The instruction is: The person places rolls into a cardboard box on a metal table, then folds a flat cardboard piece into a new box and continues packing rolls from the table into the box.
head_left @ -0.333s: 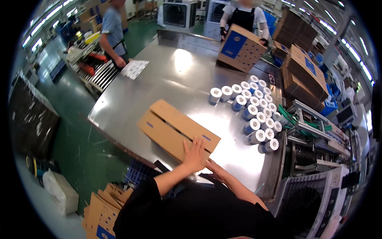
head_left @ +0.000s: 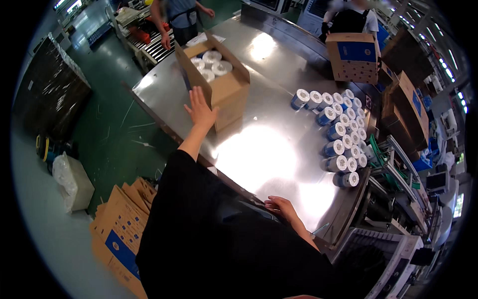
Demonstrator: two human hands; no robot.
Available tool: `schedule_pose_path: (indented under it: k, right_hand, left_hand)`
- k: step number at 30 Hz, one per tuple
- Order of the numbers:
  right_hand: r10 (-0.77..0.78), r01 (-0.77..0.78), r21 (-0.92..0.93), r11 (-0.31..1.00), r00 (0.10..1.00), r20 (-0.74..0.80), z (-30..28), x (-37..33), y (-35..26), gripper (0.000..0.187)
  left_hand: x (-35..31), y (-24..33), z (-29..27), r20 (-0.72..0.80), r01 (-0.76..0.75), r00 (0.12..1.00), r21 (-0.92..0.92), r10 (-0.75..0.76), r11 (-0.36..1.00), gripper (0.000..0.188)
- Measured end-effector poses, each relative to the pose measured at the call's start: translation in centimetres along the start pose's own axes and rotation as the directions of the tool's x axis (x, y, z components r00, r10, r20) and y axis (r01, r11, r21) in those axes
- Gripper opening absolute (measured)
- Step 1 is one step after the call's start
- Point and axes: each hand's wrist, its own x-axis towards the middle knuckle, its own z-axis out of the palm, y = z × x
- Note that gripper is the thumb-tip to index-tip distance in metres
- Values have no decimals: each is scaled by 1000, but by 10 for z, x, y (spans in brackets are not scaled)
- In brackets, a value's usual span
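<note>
A cardboard carton [head_left: 231,102] stands upright on the left part of the metal table, its top flaps raised. Several white-topped rolls [head_left: 219,67] show inside it. My left hand [head_left: 201,110] is open, fingers stretched out at the carton's near side, below the left flap; whether the fingertips touch the cardboard I cannot tell. Close to the table's front edge, my right hand [head_left: 282,206] holds nothing, its fingers loosely extended. A group of blue-and-white rolls [head_left: 343,132] stands upright on the table, to the right.
The shiny metal table [head_left: 274,117] spans the middle. Across it, one person holds a blue-marked carton [head_left: 354,57]; another stands at the far left near a roller conveyor [head_left: 158,47]. Flattened cartons [head_left: 119,234] lean at lower left. A metal frame machine [head_left: 398,164] borders the right.
The carton now stands farther off to the left with its flaps up and rolls showing. My left hand went out with it; my right hand has come away from it. The view has turned.
</note>
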Motion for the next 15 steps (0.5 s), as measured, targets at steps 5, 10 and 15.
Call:
schedule_pose_path:
  k: [5,10,15]
  right_hand:
    - [-13,-11,-212,977,994,-112,-18,-5,29,37]
    - [-40,25,-354,935,999,-33,-29,-13,72,28]
    - [-58,95,-518,850,994,88,-38,-23,113,29]
  left_hand:
    - [-157,-134,-8,143,286,946,48,-290,957,60]
    - [-359,-184,-73,206,333,874,405,-440,852,61]
    - [-479,-160,-117,284,415,788,412,-547,811,63]
